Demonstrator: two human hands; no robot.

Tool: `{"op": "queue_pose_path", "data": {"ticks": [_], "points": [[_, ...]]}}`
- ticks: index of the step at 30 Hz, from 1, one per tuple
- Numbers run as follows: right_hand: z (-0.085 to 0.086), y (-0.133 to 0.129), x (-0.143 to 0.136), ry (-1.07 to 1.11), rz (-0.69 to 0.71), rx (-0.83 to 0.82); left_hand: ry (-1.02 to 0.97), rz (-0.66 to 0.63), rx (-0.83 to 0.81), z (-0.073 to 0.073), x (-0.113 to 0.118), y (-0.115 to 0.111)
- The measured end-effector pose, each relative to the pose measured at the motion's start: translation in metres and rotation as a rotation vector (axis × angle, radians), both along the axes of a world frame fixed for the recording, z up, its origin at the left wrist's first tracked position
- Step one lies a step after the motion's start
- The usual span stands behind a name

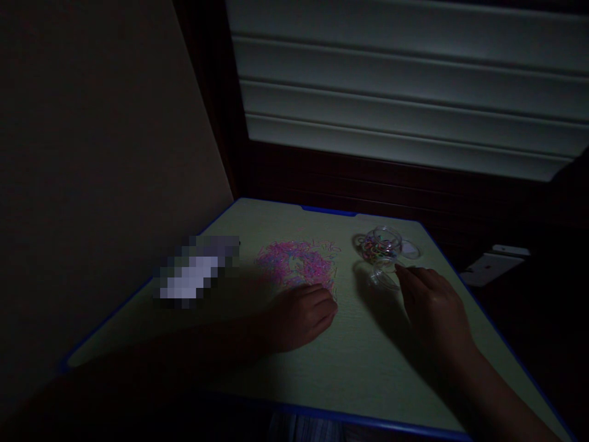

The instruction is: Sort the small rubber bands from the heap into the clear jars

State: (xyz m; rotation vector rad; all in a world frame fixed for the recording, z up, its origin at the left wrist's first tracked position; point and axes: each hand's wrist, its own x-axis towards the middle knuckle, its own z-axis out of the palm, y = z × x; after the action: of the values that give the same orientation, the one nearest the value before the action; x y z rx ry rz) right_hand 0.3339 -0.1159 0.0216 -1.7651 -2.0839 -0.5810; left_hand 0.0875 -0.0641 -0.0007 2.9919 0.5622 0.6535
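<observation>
A loose pile of small pink, purple and blue rubber bands [317,264] lies spread on the table. At its near edge rests my left hand [304,316], its fingers curled in; whatever they may hold is hidden. My right hand [435,304] is closed in a pinch over the mouth of a clear container [384,279], and anything between the fingertips is too small and dark to name. Just behind that container stands a clear round jar [381,242] with multicoloured bands inside. A clear round lid [411,249] lies to the jar's right.
The pale table [359,362] has a blue edge. On its left side is a blurred-out object [196,273]. Beyond the right edge sits a white box-like thing [494,267]. A wall stands at the left and a slatted panel [391,80] behind. The scene is dim.
</observation>
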Motion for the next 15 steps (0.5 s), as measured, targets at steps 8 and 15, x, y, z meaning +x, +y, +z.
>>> {"op": "queue_pose_path", "data": {"ticks": [8, 15], "points": [[0.0010, -0.0002, -0.0015, 0.018, 0.011, 0.015, 0.003, -0.002, 0.004, 0.0004, 0.0007, -0.0002], [0.0015, -0.0013, -0.0034, 0.051, 0.057, 0.020, -0.007, -0.008, 0.006, 0.0011, -0.0002, -0.0006]]}}
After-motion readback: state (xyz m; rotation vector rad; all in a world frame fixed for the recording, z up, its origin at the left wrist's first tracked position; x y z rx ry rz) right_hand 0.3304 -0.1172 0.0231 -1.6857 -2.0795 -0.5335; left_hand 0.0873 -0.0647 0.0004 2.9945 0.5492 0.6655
